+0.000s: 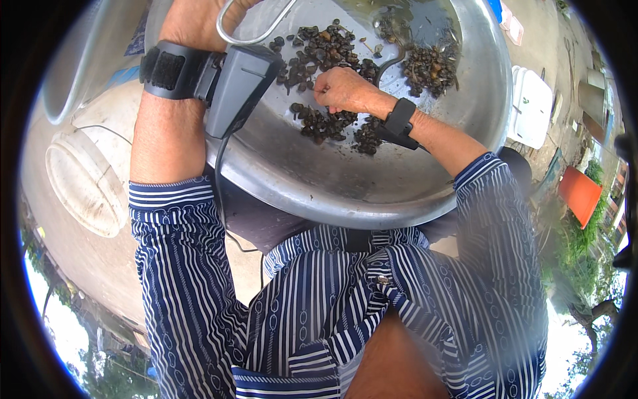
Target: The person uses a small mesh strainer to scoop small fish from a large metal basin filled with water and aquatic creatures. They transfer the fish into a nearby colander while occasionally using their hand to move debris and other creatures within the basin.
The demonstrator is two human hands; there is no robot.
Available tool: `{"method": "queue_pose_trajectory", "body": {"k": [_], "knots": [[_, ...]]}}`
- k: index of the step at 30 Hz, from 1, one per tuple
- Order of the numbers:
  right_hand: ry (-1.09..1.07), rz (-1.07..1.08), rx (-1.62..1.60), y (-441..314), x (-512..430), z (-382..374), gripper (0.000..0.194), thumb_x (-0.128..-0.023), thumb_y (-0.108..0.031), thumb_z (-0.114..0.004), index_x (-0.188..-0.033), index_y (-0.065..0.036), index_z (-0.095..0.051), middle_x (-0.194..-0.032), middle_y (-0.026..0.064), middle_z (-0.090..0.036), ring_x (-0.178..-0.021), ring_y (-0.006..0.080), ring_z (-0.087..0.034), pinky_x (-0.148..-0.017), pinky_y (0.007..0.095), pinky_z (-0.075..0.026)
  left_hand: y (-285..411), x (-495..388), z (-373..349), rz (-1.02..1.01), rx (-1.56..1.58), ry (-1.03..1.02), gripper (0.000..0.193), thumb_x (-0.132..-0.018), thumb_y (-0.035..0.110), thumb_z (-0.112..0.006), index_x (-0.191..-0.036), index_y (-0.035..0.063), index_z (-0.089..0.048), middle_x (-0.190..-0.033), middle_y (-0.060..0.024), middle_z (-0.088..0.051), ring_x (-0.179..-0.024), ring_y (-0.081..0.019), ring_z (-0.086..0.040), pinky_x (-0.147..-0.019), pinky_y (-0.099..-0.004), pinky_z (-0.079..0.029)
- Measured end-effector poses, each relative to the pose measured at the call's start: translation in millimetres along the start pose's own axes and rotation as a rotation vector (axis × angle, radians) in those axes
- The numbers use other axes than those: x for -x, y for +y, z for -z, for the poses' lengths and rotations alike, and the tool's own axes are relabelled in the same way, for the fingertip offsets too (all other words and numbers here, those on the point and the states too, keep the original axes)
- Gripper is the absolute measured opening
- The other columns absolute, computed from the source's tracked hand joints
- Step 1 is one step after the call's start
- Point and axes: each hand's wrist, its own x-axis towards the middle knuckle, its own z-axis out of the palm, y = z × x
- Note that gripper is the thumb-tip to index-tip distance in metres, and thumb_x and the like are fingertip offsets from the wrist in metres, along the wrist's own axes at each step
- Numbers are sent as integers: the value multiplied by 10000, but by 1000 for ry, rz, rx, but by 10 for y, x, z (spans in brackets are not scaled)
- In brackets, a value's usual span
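Note:
A wide metal basin lies before me, with its rim close to my waist. Piles of small dark snails are spread over its floor, and another heap sits at the right. Shallow murky water covers the far part. My right hand is among the snails with its fingers curled; whether it holds one is hidden. A dark, slender eel-like shape lies just beyond that wrist. My left hand is partly cut off at the top edge, beside a bent metal wire loop; its fingers are out of view.
A large pale tub stands at the upper left, above a round white plastic lid on the concrete floor. White plastic containers sit right of the basin, with an orange bin farther off. A cable hangs from my left wrist device.

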Motion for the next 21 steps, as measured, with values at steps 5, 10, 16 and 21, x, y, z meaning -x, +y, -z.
{"method": "queue_pose_trajectory", "body": {"k": [5, 10, 16, 21], "knots": [[75, 122, 322, -57, -6, -211, 181, -716, -104, -577, -798, 33, -663, -799, 241, -642, -815, 372, -641, -728, 412, -510, -17, -44, -52, -13, -81, 13, 362, -919, 235, -499, -1093, -80, -534, -609, 31, -442, -432, -25, -354, -368, -160, -300], [58, 152, 444, -156, 66, -270, 149, -732, -74, -570, -788, 15, -675, -840, 208, -661, -807, 337, -659, -696, 398, -522, -45, -100, -95, -4, -113, 33, 378, -923, 244, -495, -1112, -81, -529, -611, 37, -434, -435, -19, -346, -371, -158, -296], [143, 236, 483, -161, 68, -311, 137, -682, -113, -607, -746, -10, -672, -784, 175, -660, -770, 326, -652, -656, 396, -513, -25, -149, -74, 139, 46, -7, 350, -910, 204, -501, -1101, -89, -509, -615, 19, -442, -423, -32, -357, -355, -172, -318], [152, 176, 347, -111, 38, -166, 247, -673, -181, -618, -787, 36, -643, -762, 214, -646, -739, 360, -639, -676, 417, -505, -34, -167, -74, 200, 87, 15, 328, -903, 161, -503, -1104, -96, -472, -610, 9, -447, -415, -39, -362, -337, -180, -321]]}}
